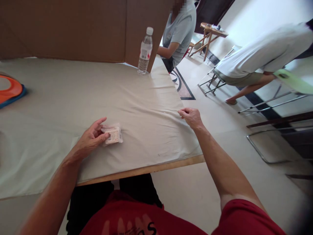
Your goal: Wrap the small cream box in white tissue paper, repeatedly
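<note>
One small wrapped packet [113,135] sits left of the frame's centre, its edge held by the left hand [94,134]; right of centre, the right hand [192,117] curls narrow at the tablecloth [146,140]; whether it pinches cloth, I cannot tell.

I have the left hand [90,138] holding a packet [113,136] at the cloth [137,143], thumb across it. The right hand [192,117] has curled fingers by the cloth's right edge; I can't tell if they pinch it. A bottle [145,54] stands before the cardboard [80,29].
</note>
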`<move>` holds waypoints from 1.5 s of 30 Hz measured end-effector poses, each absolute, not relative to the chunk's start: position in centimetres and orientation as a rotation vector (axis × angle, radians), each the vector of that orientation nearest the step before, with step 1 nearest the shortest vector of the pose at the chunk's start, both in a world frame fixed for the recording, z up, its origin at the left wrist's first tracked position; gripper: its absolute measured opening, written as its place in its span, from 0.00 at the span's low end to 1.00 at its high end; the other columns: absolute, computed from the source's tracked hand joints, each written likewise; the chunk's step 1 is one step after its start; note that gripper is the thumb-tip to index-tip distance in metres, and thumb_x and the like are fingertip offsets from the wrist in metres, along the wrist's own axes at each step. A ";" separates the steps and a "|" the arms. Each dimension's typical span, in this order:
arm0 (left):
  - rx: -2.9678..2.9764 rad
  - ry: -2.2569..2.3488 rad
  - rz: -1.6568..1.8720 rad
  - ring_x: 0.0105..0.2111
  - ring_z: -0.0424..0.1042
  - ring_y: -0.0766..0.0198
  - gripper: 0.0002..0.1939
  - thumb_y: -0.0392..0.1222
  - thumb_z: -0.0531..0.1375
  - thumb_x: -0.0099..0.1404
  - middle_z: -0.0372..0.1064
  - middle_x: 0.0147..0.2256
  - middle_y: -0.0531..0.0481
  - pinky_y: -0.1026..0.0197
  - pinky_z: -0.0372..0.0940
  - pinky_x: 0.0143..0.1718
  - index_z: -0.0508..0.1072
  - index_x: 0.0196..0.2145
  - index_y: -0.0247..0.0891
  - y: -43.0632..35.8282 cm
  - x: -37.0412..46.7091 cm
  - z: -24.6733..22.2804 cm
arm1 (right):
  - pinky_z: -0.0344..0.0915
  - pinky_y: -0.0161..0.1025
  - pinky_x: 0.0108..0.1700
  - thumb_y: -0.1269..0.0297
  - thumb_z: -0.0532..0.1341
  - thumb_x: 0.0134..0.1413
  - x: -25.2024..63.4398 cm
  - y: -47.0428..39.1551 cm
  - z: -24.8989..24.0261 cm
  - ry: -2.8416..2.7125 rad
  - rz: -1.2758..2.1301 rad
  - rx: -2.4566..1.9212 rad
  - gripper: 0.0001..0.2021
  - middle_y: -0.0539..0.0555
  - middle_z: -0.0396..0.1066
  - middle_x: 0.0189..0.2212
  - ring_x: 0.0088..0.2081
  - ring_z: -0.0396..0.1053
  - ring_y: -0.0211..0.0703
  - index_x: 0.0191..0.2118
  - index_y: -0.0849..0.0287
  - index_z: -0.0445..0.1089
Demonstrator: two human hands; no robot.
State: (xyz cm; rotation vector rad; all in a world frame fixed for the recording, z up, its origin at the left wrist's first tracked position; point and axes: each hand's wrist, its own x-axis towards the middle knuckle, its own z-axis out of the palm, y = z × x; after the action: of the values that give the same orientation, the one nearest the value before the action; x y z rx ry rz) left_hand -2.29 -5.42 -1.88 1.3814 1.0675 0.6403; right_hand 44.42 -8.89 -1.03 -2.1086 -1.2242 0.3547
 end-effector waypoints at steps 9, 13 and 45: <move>1.314 0.975 0.692 0.46 0.74 0.58 0.47 0.51 0.69 0.58 0.71 0.51 0.40 0.60 0.69 0.46 0.55 0.69 0.35 -5.5 -1.9 -2.1 | 0.66 0.40 0.33 0.58 0.61 0.53 33.8 -7.7 0.4 -1.554 0.545 -1.754 0.13 0.52 0.74 0.24 0.27 0.69 0.41 0.38 0.61 0.79; 1.277 0.920 0.720 0.45 0.74 0.59 0.46 0.50 0.69 0.59 0.70 0.51 0.39 0.62 0.69 0.43 0.54 0.69 0.35 -5.2 -1.9 -2.3 | 0.67 0.40 0.39 0.59 0.61 0.55 26.0 -6.0 0.2 -1.830 0.791 -1.511 0.13 0.58 0.79 0.38 0.37 0.74 0.45 0.39 0.59 0.79; 1.470 1.092 0.825 0.35 0.70 0.64 0.38 0.46 0.63 0.60 0.75 0.46 0.42 0.61 0.65 0.38 0.61 0.65 0.33 -5.0 -0.3 -2.9 | 0.51 0.36 0.28 0.59 0.63 0.46 19.0 -1.3 1.7 -1.932 1.343 -1.432 0.10 0.46 0.63 0.19 0.25 0.56 0.34 0.26 0.60 0.77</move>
State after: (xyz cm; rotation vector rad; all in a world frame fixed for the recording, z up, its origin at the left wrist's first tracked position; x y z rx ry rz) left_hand -0.33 -5.05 -2.92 1.4704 1.0919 0.8253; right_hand 19.02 -1.32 1.67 -1.4316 -1.9323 1.3428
